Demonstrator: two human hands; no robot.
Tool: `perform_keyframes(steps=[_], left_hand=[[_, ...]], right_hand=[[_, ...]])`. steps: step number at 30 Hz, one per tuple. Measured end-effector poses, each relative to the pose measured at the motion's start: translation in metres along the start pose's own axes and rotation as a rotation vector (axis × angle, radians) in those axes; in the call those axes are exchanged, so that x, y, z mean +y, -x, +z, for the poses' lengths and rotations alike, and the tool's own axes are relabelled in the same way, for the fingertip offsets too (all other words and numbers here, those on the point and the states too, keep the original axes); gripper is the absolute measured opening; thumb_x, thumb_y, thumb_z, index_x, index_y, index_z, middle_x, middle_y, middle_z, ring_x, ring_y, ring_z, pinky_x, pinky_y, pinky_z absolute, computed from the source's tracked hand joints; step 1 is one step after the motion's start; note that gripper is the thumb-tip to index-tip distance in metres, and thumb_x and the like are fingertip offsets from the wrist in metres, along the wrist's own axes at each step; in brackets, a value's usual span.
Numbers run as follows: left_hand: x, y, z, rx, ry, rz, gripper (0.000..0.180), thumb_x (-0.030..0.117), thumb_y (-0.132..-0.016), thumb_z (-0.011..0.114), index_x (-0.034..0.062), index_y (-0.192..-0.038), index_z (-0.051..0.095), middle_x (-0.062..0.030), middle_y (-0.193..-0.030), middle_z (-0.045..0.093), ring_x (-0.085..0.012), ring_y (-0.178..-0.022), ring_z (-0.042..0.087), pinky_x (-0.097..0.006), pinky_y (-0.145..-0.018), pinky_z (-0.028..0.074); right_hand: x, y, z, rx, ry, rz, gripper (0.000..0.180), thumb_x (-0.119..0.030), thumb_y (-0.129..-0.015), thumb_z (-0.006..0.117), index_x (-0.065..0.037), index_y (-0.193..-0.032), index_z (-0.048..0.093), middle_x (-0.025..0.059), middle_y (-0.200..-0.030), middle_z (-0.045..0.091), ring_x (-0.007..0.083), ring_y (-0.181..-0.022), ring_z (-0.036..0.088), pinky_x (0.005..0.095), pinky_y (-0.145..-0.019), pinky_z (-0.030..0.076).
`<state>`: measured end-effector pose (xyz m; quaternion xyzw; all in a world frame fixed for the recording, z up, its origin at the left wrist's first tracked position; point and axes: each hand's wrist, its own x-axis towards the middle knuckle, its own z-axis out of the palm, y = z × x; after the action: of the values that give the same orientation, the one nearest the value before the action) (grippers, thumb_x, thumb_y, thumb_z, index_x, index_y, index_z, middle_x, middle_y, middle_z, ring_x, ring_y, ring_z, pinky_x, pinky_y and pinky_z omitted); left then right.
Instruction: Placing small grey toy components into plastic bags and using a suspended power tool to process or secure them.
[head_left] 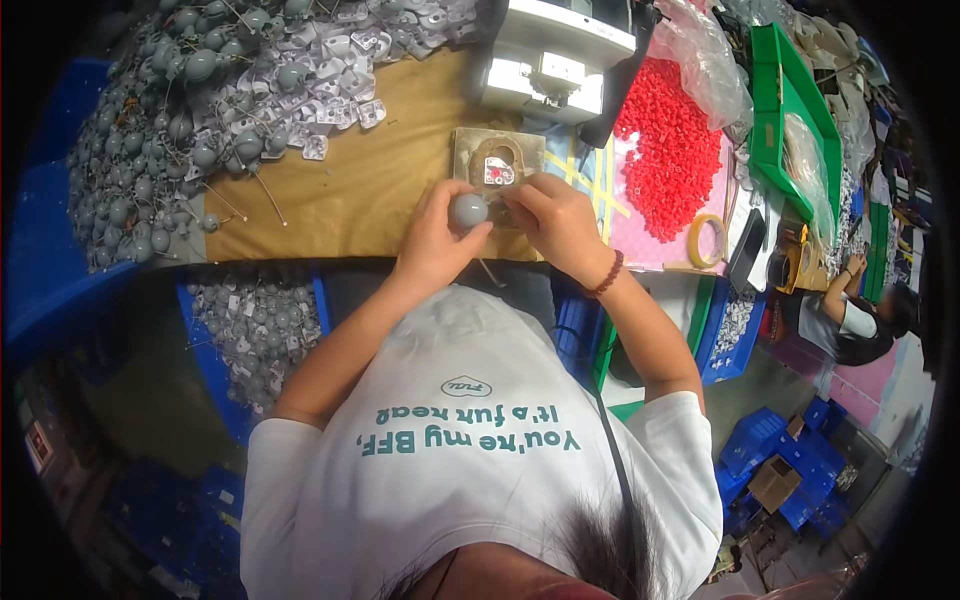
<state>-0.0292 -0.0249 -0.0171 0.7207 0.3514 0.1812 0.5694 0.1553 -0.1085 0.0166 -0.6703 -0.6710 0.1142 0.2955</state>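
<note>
My left hand (437, 232) is closed around a round grey ball (469, 209), held between thumb and fingers at the near edge of the workbench. A thin pale stem (491, 272) hangs below it. Just to the right, my right hand (556, 219) has its thumb and fingertips pinched together; whatever is between them is too small or hidden to name. Both hands are at the near side of a square metal fixture (467, 150) with a rounded recess. Inside the recess lies a small white plastic part (504, 172) with a red piece (495, 175) on it.
Grey balls with stems (120, 190) and white plastic parts (330, 70) are heaped at the left. A white machine (560, 35) stands behind the fixture. Small red parts (665, 150), a tape roll (707, 241) and a green tray (765, 110) are right. Another person (850, 320) works farther right.
</note>
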Motion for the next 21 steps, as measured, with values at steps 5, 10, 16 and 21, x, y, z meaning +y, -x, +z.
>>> perform_keyframes(steps=[5, 10, 16, 21], left_hand=[[0.002, -0.011, 0.006, 0.128, -0.112, 0.058, 0.045, 0.01, -0.079, 0.075, 0.003, -0.117, 0.052, -0.0144, -0.11, 0.053, -0.0282, -0.094, 0.058, -0.036, -0.077, 0.05], [0.006, -0.02, 0.009, 0.137, -0.175, 0.083, 0.042, 0.006, -0.08, 0.075, 0.0024, -0.116, 0.054, -0.0095, -0.105, 0.052, -0.0149, -0.078, 0.059, -0.028, -0.065, 0.051], [0.011, -0.024, 0.007, 0.126, -0.193, 0.128, 0.041, 0.007, -0.08, 0.072, 0.0054, -0.118, 0.057, -0.0107, -0.101, 0.052, -0.0193, -0.076, 0.059, -0.03, -0.067, 0.051], [0.022, -0.033, -0.005, 0.078, -0.398, 0.17, 0.04, 0.011, -0.081, 0.069, 0.0082, -0.119, 0.058, -0.0143, -0.108, 0.055, -0.0323, -0.089, 0.062, -0.039, -0.076, 0.052]], right_hand=[[0.01, -0.013, 0.016, 0.089, 0.111, -0.082, 0.023, -0.004, -0.075, 0.072, -0.01, -0.097, 0.071, 0.0061, -0.086, 0.062, 0.0236, -0.07, 0.063, 0.0349, -0.059, 0.051], [0.015, -0.017, 0.015, 0.031, 0.203, -0.135, 0.03, -0.008, -0.069, 0.072, -0.01, -0.099, 0.07, 0.0047, -0.092, 0.06, 0.0221, -0.078, 0.062, 0.034, -0.062, 0.052], [0.012, -0.022, 0.008, -0.055, 0.305, -0.224, 0.025, -0.011, -0.073, 0.064, -0.006, -0.097, 0.067, 0.0055, -0.092, 0.056, 0.0222, -0.084, 0.058, 0.0339, -0.067, 0.052], [0.015, -0.012, 0.009, -0.11, 0.363, -0.297, 0.021, -0.01, -0.075, 0.062, -0.001, -0.093, 0.066, 0.0072, -0.093, 0.055, 0.0215, -0.085, 0.057, 0.0328, -0.068, 0.053]])
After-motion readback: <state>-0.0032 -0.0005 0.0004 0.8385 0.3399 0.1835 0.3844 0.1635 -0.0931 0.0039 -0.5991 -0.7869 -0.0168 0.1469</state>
